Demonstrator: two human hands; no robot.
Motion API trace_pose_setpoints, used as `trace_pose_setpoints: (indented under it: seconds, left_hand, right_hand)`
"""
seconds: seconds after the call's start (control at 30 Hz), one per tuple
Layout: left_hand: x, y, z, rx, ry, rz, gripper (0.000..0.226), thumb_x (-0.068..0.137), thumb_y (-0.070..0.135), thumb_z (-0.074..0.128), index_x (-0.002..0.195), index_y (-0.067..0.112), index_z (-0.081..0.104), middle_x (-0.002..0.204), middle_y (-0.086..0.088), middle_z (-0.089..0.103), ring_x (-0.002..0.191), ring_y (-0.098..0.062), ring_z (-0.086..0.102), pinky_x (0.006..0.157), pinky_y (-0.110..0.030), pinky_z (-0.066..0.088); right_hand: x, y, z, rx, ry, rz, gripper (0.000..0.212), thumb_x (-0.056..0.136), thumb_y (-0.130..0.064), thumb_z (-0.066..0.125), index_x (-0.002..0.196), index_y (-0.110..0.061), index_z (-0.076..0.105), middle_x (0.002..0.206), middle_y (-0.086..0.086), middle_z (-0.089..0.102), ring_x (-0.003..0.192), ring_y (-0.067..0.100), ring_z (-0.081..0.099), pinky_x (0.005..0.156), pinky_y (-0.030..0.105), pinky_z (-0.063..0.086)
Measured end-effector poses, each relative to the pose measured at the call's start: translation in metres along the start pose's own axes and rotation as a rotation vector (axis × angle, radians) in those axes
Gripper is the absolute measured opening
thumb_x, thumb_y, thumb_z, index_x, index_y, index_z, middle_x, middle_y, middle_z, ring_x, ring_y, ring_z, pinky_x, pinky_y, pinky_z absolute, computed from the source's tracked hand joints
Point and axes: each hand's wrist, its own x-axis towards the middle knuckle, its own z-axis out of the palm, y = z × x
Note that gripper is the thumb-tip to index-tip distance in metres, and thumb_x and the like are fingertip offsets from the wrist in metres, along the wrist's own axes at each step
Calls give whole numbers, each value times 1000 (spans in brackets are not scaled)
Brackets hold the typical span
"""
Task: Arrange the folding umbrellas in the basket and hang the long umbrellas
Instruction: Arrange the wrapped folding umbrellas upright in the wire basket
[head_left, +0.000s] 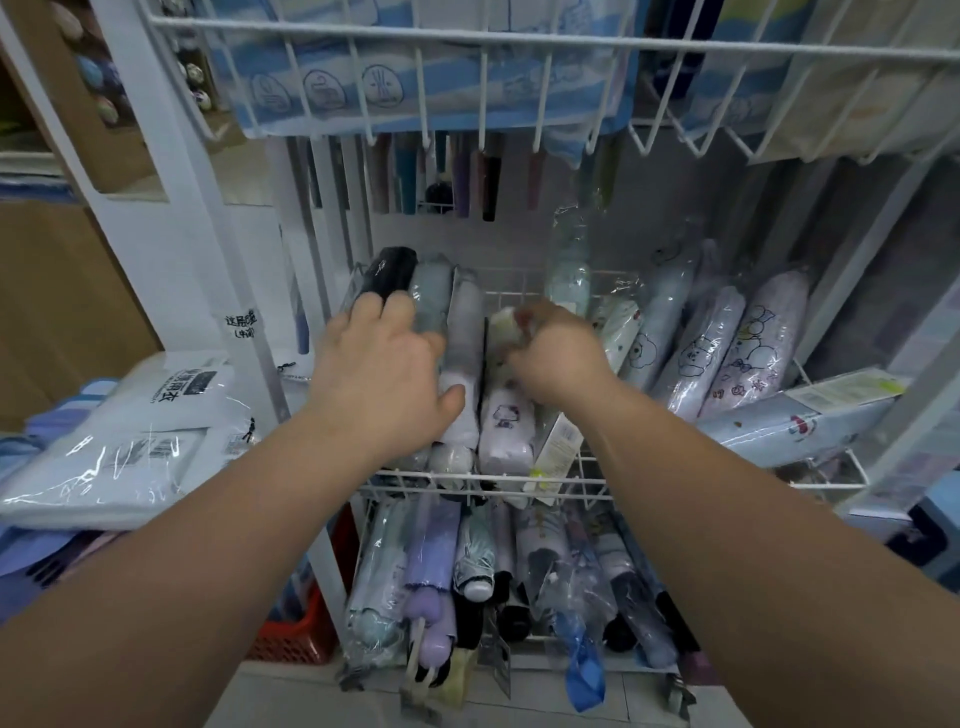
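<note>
My left hand (379, 374) lies spread and flat across the row at the left end of the middle wire basket (467, 480). Its fingertips rest on the black umbrella (387, 275) and the grey umbrella (434, 296), and its thumb presses the side of the white umbrella (462, 364); this grip is wide and holds nothing. My right hand (558, 358) is curled tight, its grip closed around the top end of a pale folding umbrella (506, 322), which stands just right of the white one. Below my knuckles lies a cartoon-printed umbrella (506, 426). More wrapped blue umbrellas (660, 332) lean at the basket's right, apart from both hands.
</note>
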Motion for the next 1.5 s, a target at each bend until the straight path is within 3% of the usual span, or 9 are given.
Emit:
trace_pose_setpoints:
  seconds: [0.2,0.33,0.53,0.7,0.87,1.03,1.3,1.4,1.5]
  left_hand:
    - [-4,13,-1,-12,21,165,50,87,60,50,123,29,64,122,2,51,124,-25,40,105,-45,31]
    - [-3,34,-6,-40,-108,350,48,89,64,49,121,31,66,110,5,58,119,-21,48,101,-42,34]
    - [2,50,1,-136,-259,377,45,90,62,53,127,39,64,113,8,62,115,-18,55,99,-39,38]
    - [3,58,1,-150,-304,349,52,84,64,61,129,39,63,121,7,57,116,-19,57,99,-38,42]
    - [2,62,2,-140,-315,313,50,83,60,65,128,38,61,126,4,57,120,-20,56,101,-40,43]
    - [0,65,2,-146,-301,278,51,82,56,68,128,37,62,126,4,57,116,-21,58,98,-41,47]
    - [14,84,11,-167,-367,266,43,80,35,76,120,24,65,117,-2,61,106,-24,61,85,-37,54]
    - [22,91,17,-167,-434,283,44,78,34,77,119,20,66,116,-2,65,108,-24,61,87,-39,56]
    - [31,90,22,-193,-487,249,42,78,36,78,117,21,69,114,-1,67,104,-22,63,87,-39,57]
  right_hand:
    - [-20,21,-4,-260,-172,-207,33,87,-38,68,115,-22,72,106,5,73,101,27,65,88,35,54]
    - [-21,35,-13,-584,-179,-345,28,96,-41,48,113,-28,66,108,4,69,110,29,59,98,42,43]
    - [-25,60,-40,-738,-407,-450,47,96,-39,51,143,-44,45,155,-14,37,150,23,18,114,58,21]
    - [-13,56,-38,-794,-402,-484,60,82,-43,73,137,-42,52,142,-12,47,139,25,30,105,56,37]
    - [4,57,-36,-782,-464,-429,69,74,-49,80,136,-45,51,133,-14,48,136,27,27,103,52,44]
    - [5,65,-48,-710,-368,-512,51,76,-40,79,124,-38,61,117,-11,55,125,26,36,99,45,46]
    - [10,105,-116,-726,-178,-453,54,78,-30,80,128,-24,62,131,1,57,132,34,36,106,43,39]
    - [4,116,-109,-579,-182,-434,43,79,-35,63,120,-23,68,128,1,60,141,32,31,116,43,31]
    - [4,111,-94,-450,-221,-390,52,78,-49,43,102,-15,74,106,7,65,125,30,45,114,44,33]
